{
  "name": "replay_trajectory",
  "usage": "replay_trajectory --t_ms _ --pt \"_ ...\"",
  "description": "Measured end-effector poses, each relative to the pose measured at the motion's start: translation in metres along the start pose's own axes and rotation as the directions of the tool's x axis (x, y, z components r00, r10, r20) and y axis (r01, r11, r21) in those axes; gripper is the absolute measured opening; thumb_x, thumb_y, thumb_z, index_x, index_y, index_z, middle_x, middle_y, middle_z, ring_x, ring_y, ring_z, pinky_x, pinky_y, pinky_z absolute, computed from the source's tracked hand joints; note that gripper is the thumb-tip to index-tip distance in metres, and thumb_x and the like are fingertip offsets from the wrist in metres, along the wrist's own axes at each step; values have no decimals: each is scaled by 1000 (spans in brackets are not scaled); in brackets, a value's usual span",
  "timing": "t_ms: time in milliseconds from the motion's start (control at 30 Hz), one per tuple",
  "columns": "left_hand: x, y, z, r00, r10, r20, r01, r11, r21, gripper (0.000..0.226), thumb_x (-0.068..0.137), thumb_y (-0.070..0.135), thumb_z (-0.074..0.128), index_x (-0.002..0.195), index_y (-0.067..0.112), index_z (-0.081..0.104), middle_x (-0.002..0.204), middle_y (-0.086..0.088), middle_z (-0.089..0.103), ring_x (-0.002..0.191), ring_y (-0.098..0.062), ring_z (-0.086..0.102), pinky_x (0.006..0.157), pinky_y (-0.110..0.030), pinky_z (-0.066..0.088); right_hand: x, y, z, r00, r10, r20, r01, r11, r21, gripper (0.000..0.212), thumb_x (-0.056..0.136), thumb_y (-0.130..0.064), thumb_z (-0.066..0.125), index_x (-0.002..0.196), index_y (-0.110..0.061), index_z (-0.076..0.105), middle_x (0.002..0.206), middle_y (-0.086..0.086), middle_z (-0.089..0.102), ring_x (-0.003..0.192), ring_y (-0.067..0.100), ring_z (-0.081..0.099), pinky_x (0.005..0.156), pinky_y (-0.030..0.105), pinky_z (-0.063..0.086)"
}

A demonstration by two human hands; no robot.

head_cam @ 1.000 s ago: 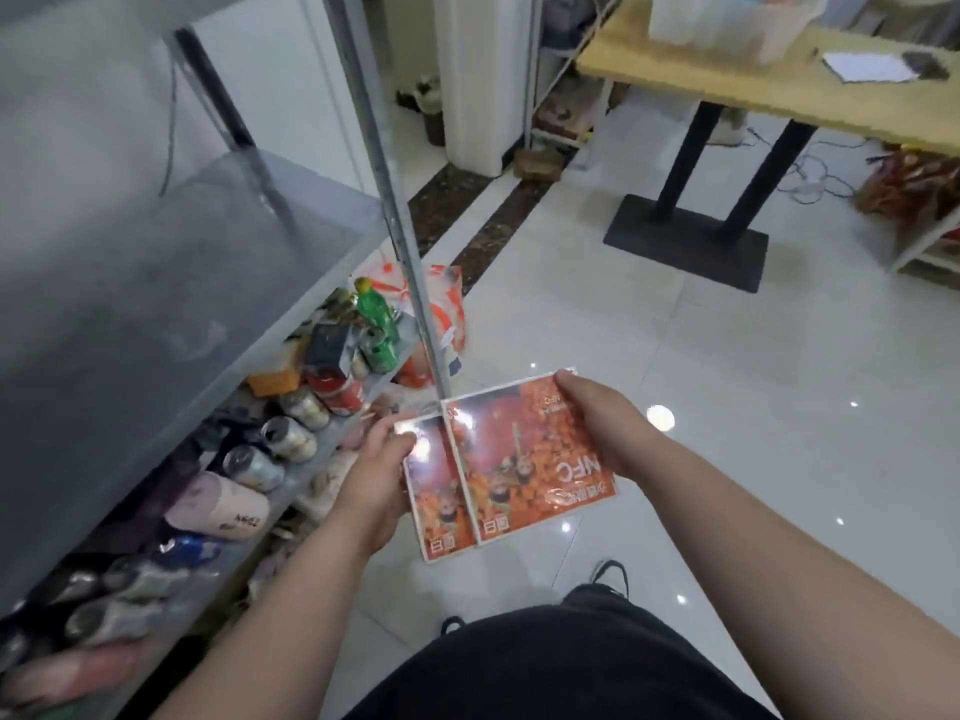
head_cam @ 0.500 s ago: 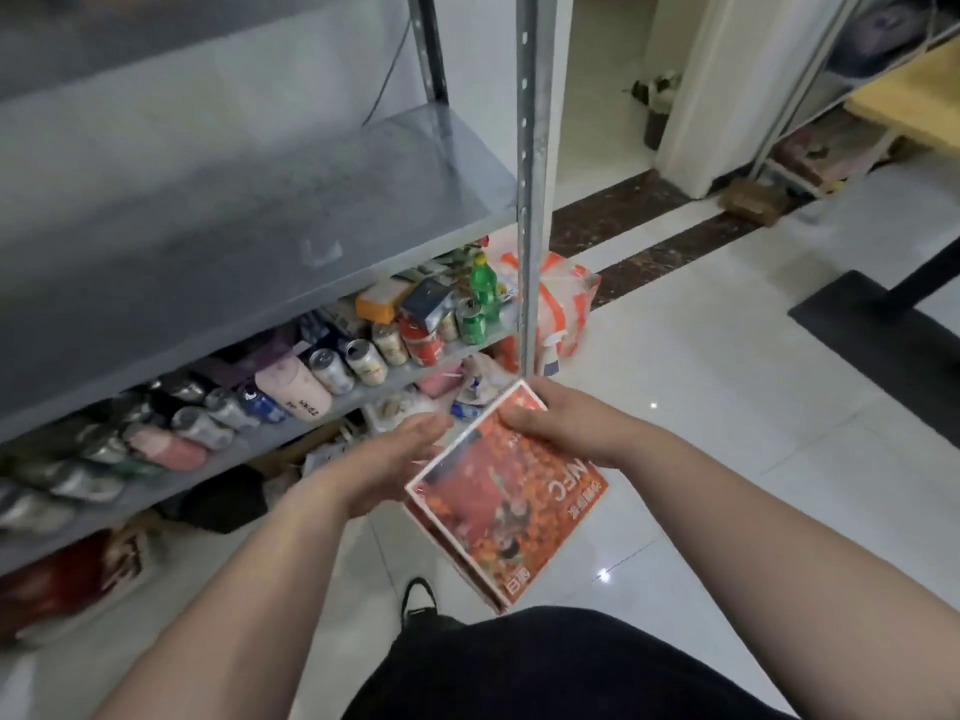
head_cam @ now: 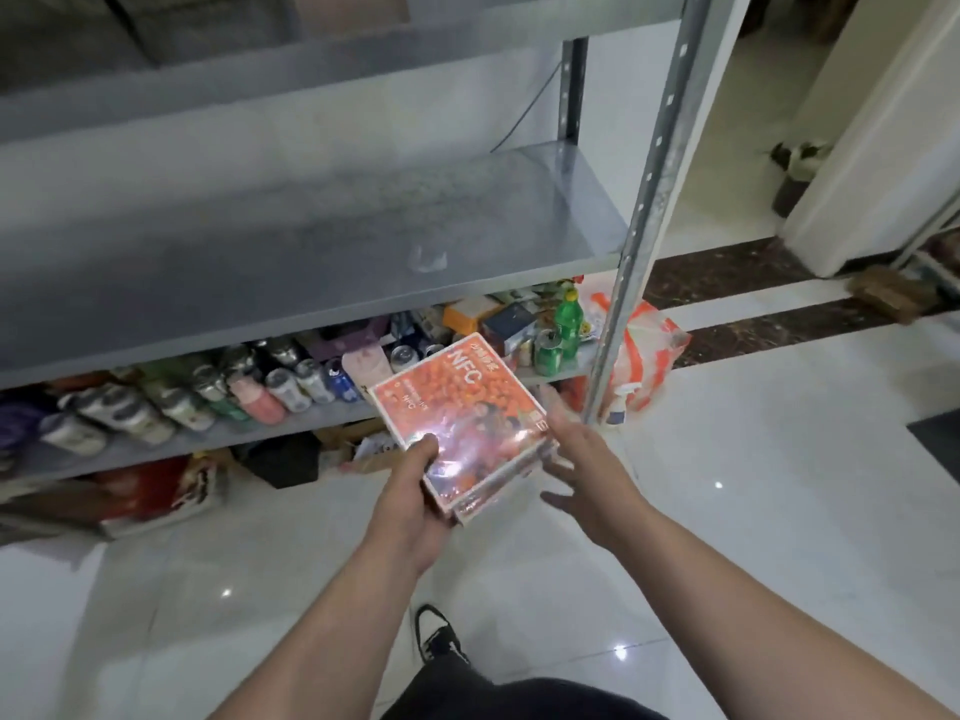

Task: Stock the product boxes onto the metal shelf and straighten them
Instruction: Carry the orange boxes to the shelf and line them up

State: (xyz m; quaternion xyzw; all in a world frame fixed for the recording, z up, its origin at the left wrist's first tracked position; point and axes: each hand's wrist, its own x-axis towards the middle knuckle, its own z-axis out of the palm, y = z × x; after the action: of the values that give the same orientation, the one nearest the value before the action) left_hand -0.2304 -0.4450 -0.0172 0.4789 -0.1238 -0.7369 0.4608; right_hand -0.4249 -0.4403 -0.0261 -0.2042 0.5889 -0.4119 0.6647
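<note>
A head-down view of a person standing at a grey metal shelf (head_cam: 322,236); both bare forearms reach forward over a glossy white tiled floor (head_cam: 779,511). The left hand (head_cam: 410,511) holds a stack of flat orange boxes (head_cam: 457,407) in the air, thumb pressed on the top box's near corner, fingers curled beneath; the stack is tilted, level with the lower shelf (head_cam: 171,444) and in front of it, touching no shelf. The right hand (head_cam: 592,459) sits just beside the stack's right edge, fingers spread and straight; whether they touch the boxes is too blurred to tell. The top box shows the letters NFC. The shelf's broad middle board lies above the stack; a perforated post (head_cam: 644,200) stands to the right. The lower shelf carries cans (head_cam: 291,387) lying on their sides and an upright green bottle (head_cam: 569,317); an orange and white bag (head_cam: 649,350) sits on the floor behind the post; one dark shoe (head_cam: 436,636) shows below.
</note>
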Motion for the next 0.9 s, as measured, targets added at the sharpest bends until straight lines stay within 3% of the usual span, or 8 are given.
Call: replay_trajectory --t_ms 100,200,367,433,567,700,800,900 --pt "11 -5 5 997 71 28 -69 996 -49 58 87 25 70 140 10 50 131 -19 64 118 -38 63 101 -59 47 1 15 34 979 60 196 -98 977 190 54 81 -53 75 126 -24 65 125 6 70 114 28 65 102 56 48" --pt "16 16 8 994 111 24 -113 989 91 88 66 30 83 142 9 45 125 -17 65 102 -31 69 82 -48 57 17 0 60 987 -77 139 34 957 288 59 81 -26 68 135 -5 59 130 20 67 119 38 64 105 54 47" --pt "34 111 -13 979 189 70 -201 945 256 68 85 55 66 139 17 47 110 -6 71 86 -20 70 76 -45 57 46 -61 71 957 -268 113 247 954 171 69 72 -9 67 137 0 48 130 29 63 118 48 62 98 62 51" --pt "33 155 -17 954 283 97 -296 852 432 74 77 61 66 138 22 48 113 -3 72 91 -20 71 79 -46 57 51 -86 86 929 -334 160 322 942 100 72 70 -7 70 137 -2 46 130 30 62 111 45 66 91 59 56" --pt "13 224 -6 899 363 246 -426 592 684 75 60 65 81 124 37 54 111 6 74 95 -10 72 71 -26 54 47 -138 129 861 -433 268 472 876 -98 82 56 -22 80 131 -13 47 125 22 66 110 38 68 93 56 56" --pt "-3 273 4 801 545 248 -491 359 794 58 76 42 84 124 39 51 106 17 71 95 -5 68 83 -35 55 34 -191 174 800 -507 321 588 768 -253 75 56 -39 86 121 -34 48 117 5 71 104 25 73 91 51 58" --pt "-17 305 14 720 642 263 -540 281 793 50 79 41 82 117 34 51 104 17 68 93 -1 65 72 -27 50 18 -232 199 722 -596 352 687 679 -259 90 52 -50 88 129 -29 46 120 1 70 106 19 72 90 43 60" --pt "-29 335 25 655 709 262 -584 256 770 50 79 41 81 116 32 48 101 17 67 88 2 62 65 -21 44 3 -272 221 656 -679 331 755 601 -262 103 49 -77 84 131 -28 48 125 1 70 110 22 71 94 51 57"
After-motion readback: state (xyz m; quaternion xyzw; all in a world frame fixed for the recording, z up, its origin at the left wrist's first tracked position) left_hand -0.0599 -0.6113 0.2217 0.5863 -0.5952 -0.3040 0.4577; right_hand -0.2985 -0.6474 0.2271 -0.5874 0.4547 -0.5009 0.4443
